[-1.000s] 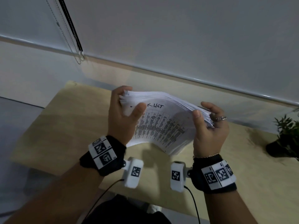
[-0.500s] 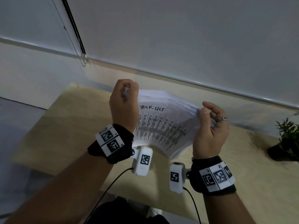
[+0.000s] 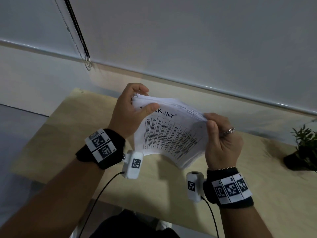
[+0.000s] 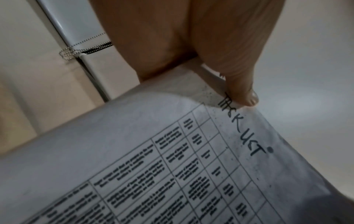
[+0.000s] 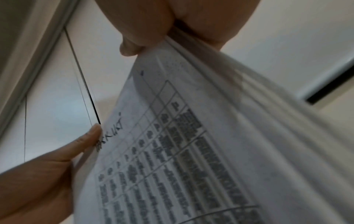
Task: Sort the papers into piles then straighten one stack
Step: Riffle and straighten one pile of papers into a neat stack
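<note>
Left thumb back on paper stack, seemingly lower than before.

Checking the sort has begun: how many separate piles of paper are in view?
1: a single stack of papers held above the table, left hand and right hand gripping its ends. None lies on the visible tabletop.

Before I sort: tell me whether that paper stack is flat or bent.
Bent: the paper stack bows between the left hand and right hand.
</note>
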The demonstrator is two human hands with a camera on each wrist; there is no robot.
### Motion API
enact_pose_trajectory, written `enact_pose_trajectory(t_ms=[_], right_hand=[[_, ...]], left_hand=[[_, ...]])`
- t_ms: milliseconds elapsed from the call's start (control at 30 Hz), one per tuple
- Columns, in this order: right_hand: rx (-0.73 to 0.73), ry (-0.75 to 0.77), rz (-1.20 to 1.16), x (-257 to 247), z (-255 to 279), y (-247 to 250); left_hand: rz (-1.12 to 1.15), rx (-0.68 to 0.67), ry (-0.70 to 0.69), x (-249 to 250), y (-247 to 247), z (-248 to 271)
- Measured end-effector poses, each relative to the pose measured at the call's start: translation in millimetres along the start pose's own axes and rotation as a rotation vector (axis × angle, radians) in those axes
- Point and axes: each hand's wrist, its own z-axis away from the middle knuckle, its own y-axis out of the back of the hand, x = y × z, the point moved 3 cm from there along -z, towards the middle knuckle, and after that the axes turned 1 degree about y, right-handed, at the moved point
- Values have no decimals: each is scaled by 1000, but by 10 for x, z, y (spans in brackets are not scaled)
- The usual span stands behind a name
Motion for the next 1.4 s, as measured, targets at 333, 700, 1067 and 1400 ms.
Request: enact_pose_trajectory(t_ms=[333,700,1067,1400], right_hand=[[-11,-347,-143,296,49,1],[-88,-470,-134,549,297,-43],[-525,199,495,48,-328,-291],[11,-437,337,862,-34,314]], left_hand=[[110,-233,163,-184,-42,-34],[198,-176,294,-448,-162,244],[-523,-290,-386,522,-65,-165],[-105,-168,267,-337,502,-117]])
